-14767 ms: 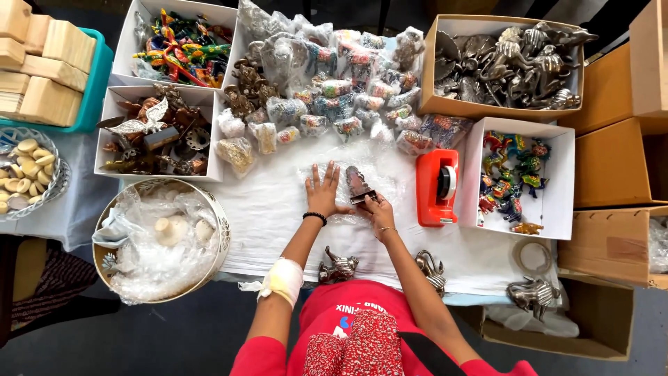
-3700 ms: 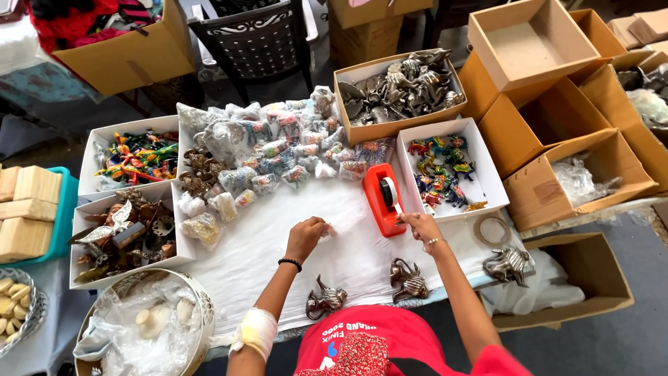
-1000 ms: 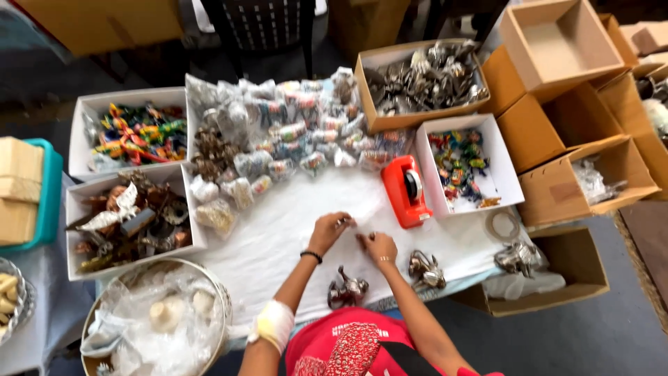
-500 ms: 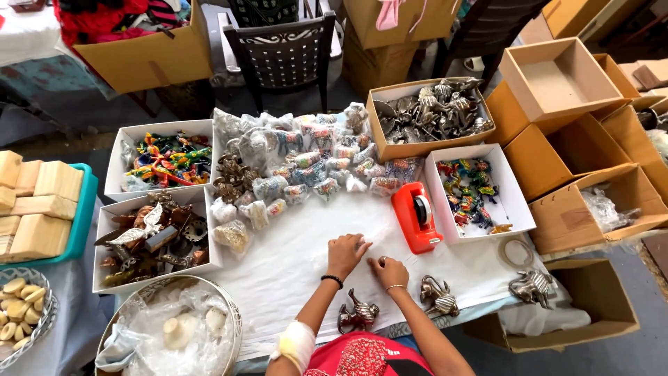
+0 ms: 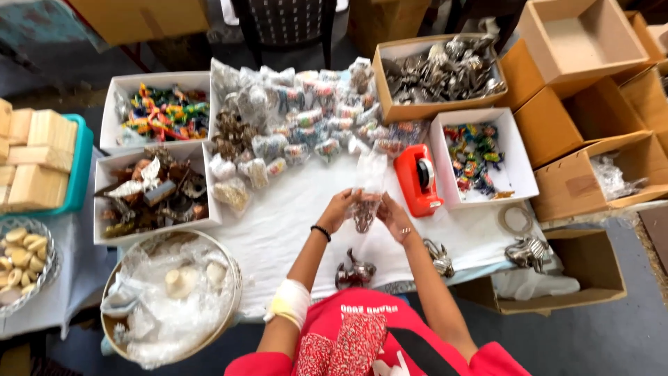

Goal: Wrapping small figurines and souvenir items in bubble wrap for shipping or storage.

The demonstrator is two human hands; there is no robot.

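My left hand [image 5: 340, 209] and my right hand [image 5: 393, 216] are raised over the white table cloth [image 5: 292, 223] and hold a small clear plastic bag [image 5: 367, 189] between them. A dark metal figurine [image 5: 363, 215] hangs in the bag's lower part between my fingers. A black band sits on my left wrist and a bandage wraps my left forearm. A red tape dispenser [image 5: 416, 179] stands just right of my right hand. More metal figurines lie near the table's front edge: one [image 5: 353, 273] below my hands, another [image 5: 439, 256] by my right forearm.
A heap of bagged figurines [image 5: 299, 118] fills the back. White boxes hold colourful pieces [image 5: 161, 111], [image 5: 480, 153] and mixed dark pieces [image 5: 149, 191]. A cardboard box of metal figurines [image 5: 445, 69], empty cardboard boxes [image 5: 577, 42], a round basket of plastic bags [image 5: 170, 292] and a tape roll [image 5: 515, 219] surround me.
My hands have lifted off the cloth and now hold up the clear bag with the figurine in it. The camera has tilted slightly.
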